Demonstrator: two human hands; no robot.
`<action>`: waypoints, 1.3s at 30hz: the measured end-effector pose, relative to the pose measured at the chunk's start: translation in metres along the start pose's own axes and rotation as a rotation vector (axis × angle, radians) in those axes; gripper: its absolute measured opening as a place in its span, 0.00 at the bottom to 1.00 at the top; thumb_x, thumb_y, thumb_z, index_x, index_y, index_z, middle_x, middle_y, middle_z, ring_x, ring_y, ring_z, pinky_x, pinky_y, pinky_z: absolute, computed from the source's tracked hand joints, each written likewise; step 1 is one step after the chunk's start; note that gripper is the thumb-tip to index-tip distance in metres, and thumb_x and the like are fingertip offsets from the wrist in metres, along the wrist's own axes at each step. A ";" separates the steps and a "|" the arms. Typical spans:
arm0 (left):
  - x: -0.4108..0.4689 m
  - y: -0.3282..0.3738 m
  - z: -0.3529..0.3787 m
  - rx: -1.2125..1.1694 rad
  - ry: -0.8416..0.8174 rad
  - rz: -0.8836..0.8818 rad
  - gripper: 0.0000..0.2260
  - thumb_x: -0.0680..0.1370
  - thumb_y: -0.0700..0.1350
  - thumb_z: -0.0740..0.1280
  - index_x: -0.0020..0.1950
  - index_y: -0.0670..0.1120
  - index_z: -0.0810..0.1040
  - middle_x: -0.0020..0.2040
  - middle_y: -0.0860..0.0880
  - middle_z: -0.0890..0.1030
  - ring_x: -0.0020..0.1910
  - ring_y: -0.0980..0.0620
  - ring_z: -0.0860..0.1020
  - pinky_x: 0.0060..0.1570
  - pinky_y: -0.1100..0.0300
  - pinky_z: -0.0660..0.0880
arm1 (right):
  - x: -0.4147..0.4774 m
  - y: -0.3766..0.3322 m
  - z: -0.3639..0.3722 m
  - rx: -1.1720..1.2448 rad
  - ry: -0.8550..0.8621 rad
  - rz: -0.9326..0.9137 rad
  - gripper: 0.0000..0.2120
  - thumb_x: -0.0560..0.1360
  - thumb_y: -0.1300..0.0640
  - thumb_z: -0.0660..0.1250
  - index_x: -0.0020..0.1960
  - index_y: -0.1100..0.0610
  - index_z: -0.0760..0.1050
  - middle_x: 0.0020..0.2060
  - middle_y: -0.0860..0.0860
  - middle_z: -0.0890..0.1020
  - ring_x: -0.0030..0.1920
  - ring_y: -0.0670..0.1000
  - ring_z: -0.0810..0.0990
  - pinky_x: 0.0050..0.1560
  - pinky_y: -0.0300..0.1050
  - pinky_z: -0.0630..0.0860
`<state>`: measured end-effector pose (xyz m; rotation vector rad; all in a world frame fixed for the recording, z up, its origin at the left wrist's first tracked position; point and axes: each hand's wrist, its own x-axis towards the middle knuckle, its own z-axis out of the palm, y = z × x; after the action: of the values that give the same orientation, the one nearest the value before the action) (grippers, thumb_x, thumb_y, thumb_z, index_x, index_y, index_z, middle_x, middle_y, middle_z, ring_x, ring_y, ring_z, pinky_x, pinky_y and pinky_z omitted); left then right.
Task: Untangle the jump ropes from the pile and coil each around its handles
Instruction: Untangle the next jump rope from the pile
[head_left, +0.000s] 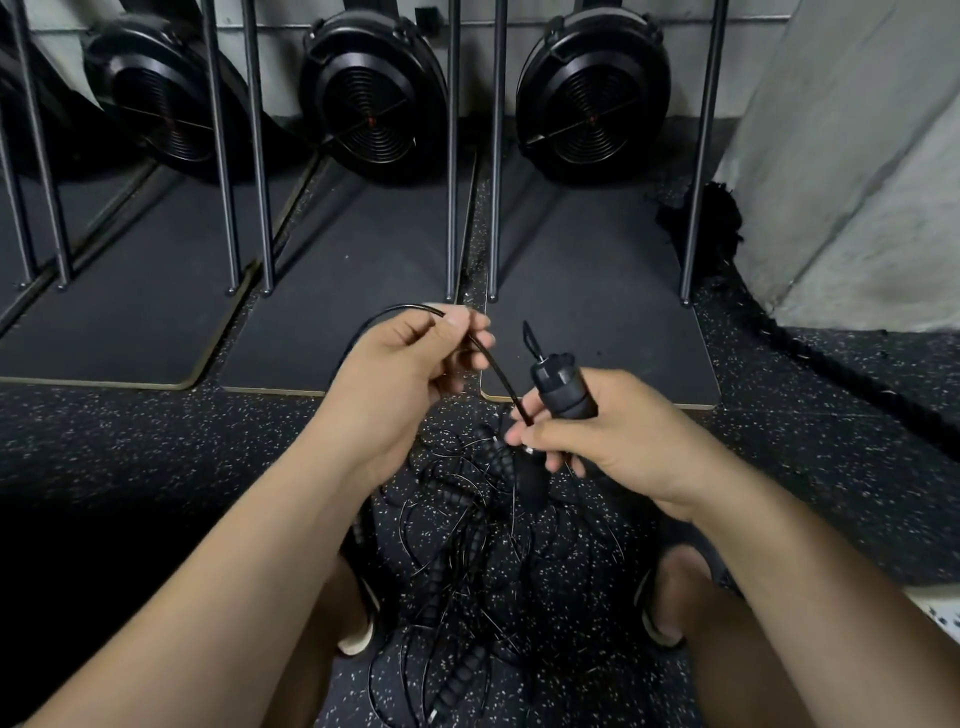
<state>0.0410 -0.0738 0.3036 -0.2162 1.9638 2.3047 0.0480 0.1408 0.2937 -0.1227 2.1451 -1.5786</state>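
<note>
The left grip (400, 374) pinches a black cord (497, 371) stretched down to the right grip (587, 431), which is curled round a handle (563, 387) above the pile (467, 551) on the floor (130, 441). I'd guess a hard tug could cinch loops below into knots, or drag a 2nd rope up

Three black fan wheels (371, 88) in a row at the far side. Thin metal poles (704, 156) stand upright on dark mats (587, 291). Speckled rubber floor (156, 431) near. Concrete pillar (857, 182) far right, thick frayed rope (852, 379) trailing along its foot.
</note>
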 end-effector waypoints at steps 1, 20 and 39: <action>0.001 -0.002 0.000 0.011 0.026 -0.003 0.09 0.87 0.45 0.65 0.55 0.44 0.84 0.50 0.46 0.86 0.47 0.51 0.81 0.44 0.60 0.73 | -0.001 0.000 0.000 -0.019 0.006 -0.010 0.09 0.74 0.61 0.80 0.52 0.58 0.84 0.41 0.54 0.88 0.36 0.48 0.81 0.34 0.42 0.74; -0.030 -0.029 0.039 0.312 -0.363 -0.104 0.10 0.82 0.51 0.72 0.60 0.49 0.83 0.52 0.52 0.85 0.53 0.55 0.81 0.65 0.50 0.77 | 0.002 -0.008 -0.025 0.643 0.257 -0.036 0.08 0.79 0.64 0.72 0.56 0.61 0.78 0.48 0.59 0.89 0.32 0.47 0.74 0.32 0.39 0.74; -0.004 -0.018 0.025 0.083 -0.013 -0.008 0.14 0.75 0.51 0.81 0.56 0.46 0.85 0.53 0.37 0.83 0.54 0.46 0.82 0.72 0.40 0.75 | 0.009 0.005 0.016 0.412 0.514 -0.214 0.10 0.84 0.54 0.71 0.65 0.50 0.80 0.59 0.47 0.87 0.62 0.50 0.85 0.70 0.57 0.77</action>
<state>0.0471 -0.0459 0.2912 -0.2011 2.0430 2.2080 0.0475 0.1257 0.2824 0.2185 2.1536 -2.3499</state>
